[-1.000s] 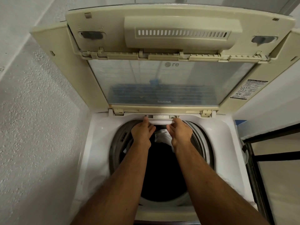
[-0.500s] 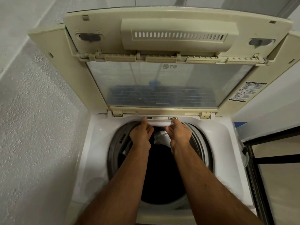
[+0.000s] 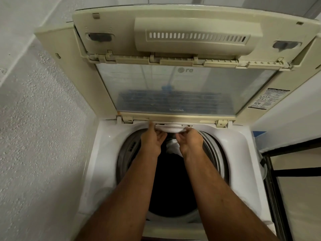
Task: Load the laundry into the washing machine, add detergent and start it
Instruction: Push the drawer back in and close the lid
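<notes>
With laundry (image 3: pixel 173 146) already in the drum (image 3: pixel 132 146), the left hand (image 3: pixel 152 140) and right hand (image 3: pixel 190 139) pinch the white detergent drawer (image 3: pixel 171 129) at the far rim in their fingers, so dosing and starting seem left.

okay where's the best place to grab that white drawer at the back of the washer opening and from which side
Grip the white drawer by its curved front lip, near both ends, coming from the front and below. The lip juts over the drum, as the left hand and right hand hold it now.

Glossy plastic washer top (image 3: pixel 111 145), rough wall (image 3: pixel 40 119)
</notes>
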